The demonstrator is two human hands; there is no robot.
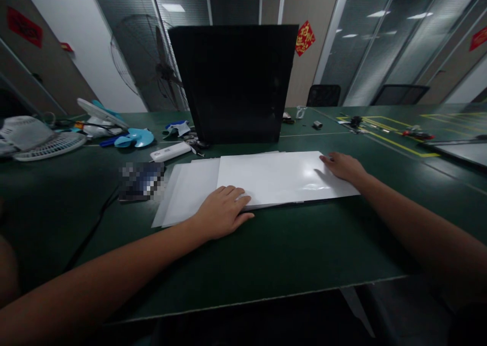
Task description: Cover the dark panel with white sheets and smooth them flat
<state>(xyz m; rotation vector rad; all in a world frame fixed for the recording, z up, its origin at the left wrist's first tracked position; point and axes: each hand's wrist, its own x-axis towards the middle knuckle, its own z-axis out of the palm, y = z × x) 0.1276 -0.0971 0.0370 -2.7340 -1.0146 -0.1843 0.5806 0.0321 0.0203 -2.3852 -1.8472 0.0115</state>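
Note:
A glossy white sheet [274,176] lies across a green table, on top of paler, translucent-looking sheets [186,188] that stick out to its left. My left hand [220,211] rests palm down over the sheets near the glossy sheet's lower left corner, its fingers spread and its thumb apart. At the glossy sheet's right edge, my right hand [344,167] grips that edge, with a fingertip or thumb showing on its upper face. The rest of its fingers are partly hidden.
Behind the sheets stands a large black panel [236,82]. To the left lie a white power bank-like bar [171,151], a pixelated dark object [141,181] and small fan parts [133,138]. Tools [418,134] lie far right. The table's near edge [258,301] runs below my hands.

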